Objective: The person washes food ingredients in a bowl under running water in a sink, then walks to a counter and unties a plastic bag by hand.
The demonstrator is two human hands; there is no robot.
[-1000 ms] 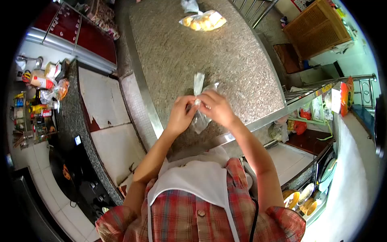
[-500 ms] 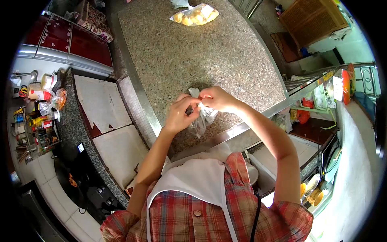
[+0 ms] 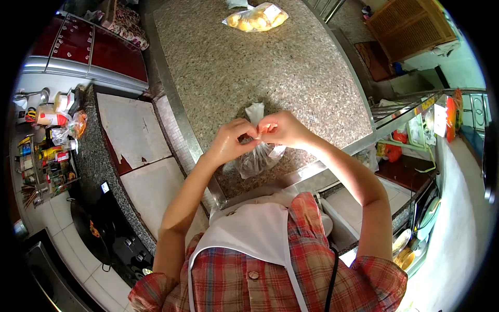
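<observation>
A clear plastic bag [image 3: 255, 162] rests near the front edge of the speckled stone table [image 3: 234, 67], its contents too unclear to name. Its twisted top end [image 3: 254, 111] sticks up behind the fingers. My left hand [image 3: 232, 140] pinches the neck of the bag from the left, thumb and fingertips together. From the right, my right hand [image 3: 283, 130] pinches the same neck, its fingertips touching those of my left hand. Farther back on the table lies a clear bag of yellowish round pieces [image 3: 257, 18] with a white label.
On the left, a counter holds bottles and jars [image 3: 54, 156] and a black wok [image 3: 91, 229] on a stove. A metal strip [image 3: 312, 169] edges the table. Dishes [image 3: 405, 252] and a green rack [image 3: 416, 132] stand at the right.
The bag's body looks more spread out below my hands, and its top end now stands up more behind them. Both hands remain at the neck, fingertips closer together. The view has shifted slightly.
</observation>
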